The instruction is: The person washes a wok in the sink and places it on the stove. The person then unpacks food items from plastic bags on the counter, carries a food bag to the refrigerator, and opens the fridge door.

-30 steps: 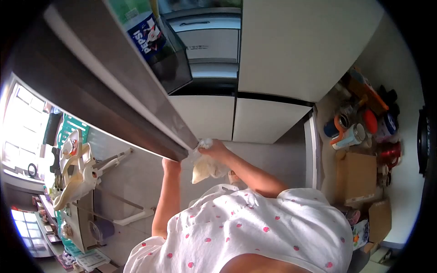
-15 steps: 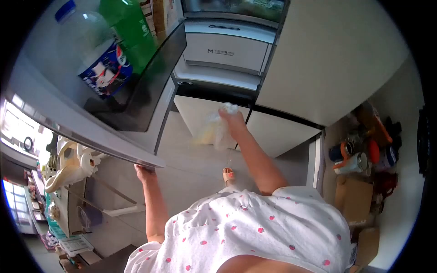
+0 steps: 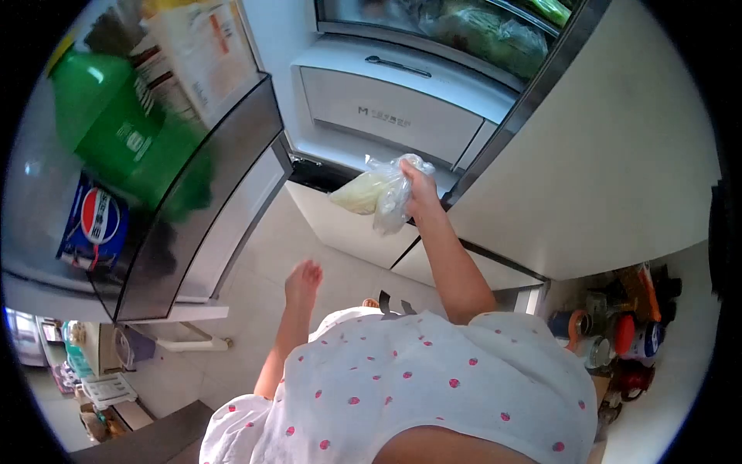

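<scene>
My right hand [image 3: 420, 189] is closed on the gathered top of a clear plastic bag [image 3: 393, 203] with pale yellowish-green contents. The bag hangs in front of the lower part of the open fridge, just below a white drawer [image 3: 394, 116]. Away from the fridge door [image 3: 205, 311], my left hand [image 3: 304, 280] is raised over the floor; its fingers look curled together, with nothing visible in them. The door's shelf holds a green bottle [image 3: 116, 124] and a bottle with a blue Pepsi label [image 3: 94, 224].
Bagged green vegetables [image 3: 483, 35] lie behind the glass front above the drawer. A closed door panel [image 3: 603, 139] stands at the right. Jars and a red-lidded container [image 3: 623, 334] are on the far right. A chair-like frame's white leg [image 3: 193, 342] rests at the left.
The fridge door has swung wide open to the left. My left hand has let go of its edge and moved right. My right hand has raised the bag toward the fridge.
</scene>
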